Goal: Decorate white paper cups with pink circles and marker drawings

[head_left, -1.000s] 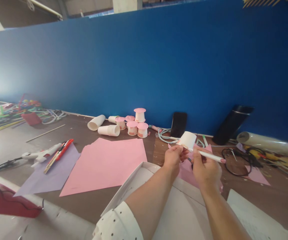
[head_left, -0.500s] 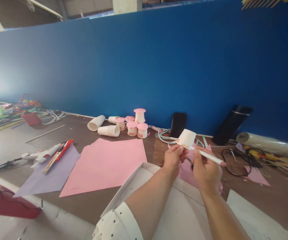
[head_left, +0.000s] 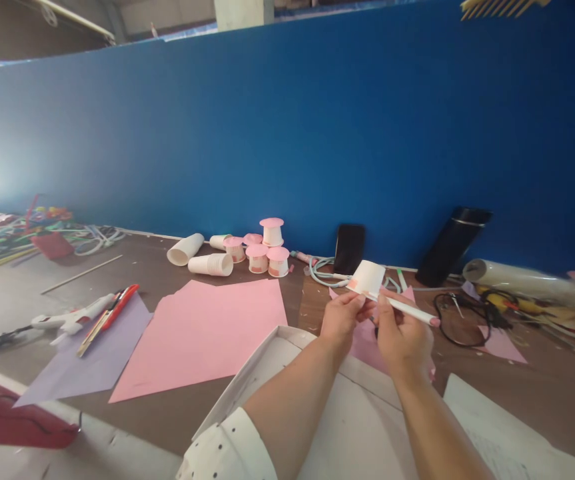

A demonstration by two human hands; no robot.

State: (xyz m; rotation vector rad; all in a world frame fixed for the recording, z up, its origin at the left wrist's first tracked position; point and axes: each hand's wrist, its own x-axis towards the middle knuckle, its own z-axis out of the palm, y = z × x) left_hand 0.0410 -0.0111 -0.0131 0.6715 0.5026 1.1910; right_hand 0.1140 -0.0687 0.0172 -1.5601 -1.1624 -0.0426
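My left hand (head_left: 342, 321) is closed on the rim of a white paper cup (head_left: 368, 276), which is held upside down with a small orange-pink patch on its side. In my right hand (head_left: 404, 337) is a white marker pen (head_left: 410, 310) with a pink end, its other end at the cup's rim. Whether the tip touches the cup I cannot make out. Below both hands lies a white box lid (head_left: 340, 413). Pink paper pieces (head_left: 366, 343) lie just behind it, partly hidden by my hands.
Upturned paper cups with pink tops (head_left: 277, 261) stand behind pink sheets (head_left: 202, 333). Nearby lie stacked cups (head_left: 212, 265). On the left, a box cutter (head_left: 107, 320) and glue gun (head_left: 72, 319) rest by purple paper (head_left: 92, 373). A phone (head_left: 350, 248) and black bottle (head_left: 452, 247) lean against the blue partition (head_left: 267, 133).
The whole view has shifted slightly, so things appear a little further left. Both hands keep their hold on the cup and the marker pen, with hardly any change in pose.
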